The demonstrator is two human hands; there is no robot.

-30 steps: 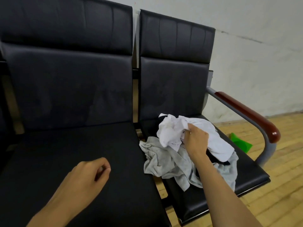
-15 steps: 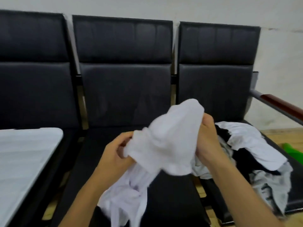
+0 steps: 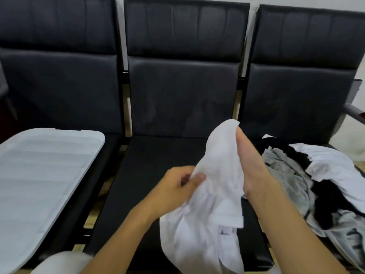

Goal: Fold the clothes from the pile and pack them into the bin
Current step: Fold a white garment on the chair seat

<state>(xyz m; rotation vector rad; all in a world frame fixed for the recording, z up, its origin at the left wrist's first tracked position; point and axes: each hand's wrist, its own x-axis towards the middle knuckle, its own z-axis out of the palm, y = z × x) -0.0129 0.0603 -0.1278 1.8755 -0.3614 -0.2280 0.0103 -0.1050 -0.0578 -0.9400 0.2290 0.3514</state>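
A white garment (image 3: 209, 220) hangs bunched between my hands over the middle black seat (image 3: 142, 167). My left hand (image 3: 177, 186) pinches its edge at the left. My right hand (image 3: 254, 171) is raised beside it, and the cloth drapes over its fingers, which are hidden. The pile of clothes (image 3: 324, 182), grey, black and white, lies on the right seat. A white bin with its ribbed lid (image 3: 41, 171) on sits on the left seat.
Three black padded seats stand in a row against a white wall. An armrest (image 3: 355, 112) juts out at the far right. Something white and blurred (image 3: 61, 263) shows at the bottom left edge.
The white garment came off the pile and is now over the middle seat. My left hand took hold of it. The view swung left and the bin lid came into sight.
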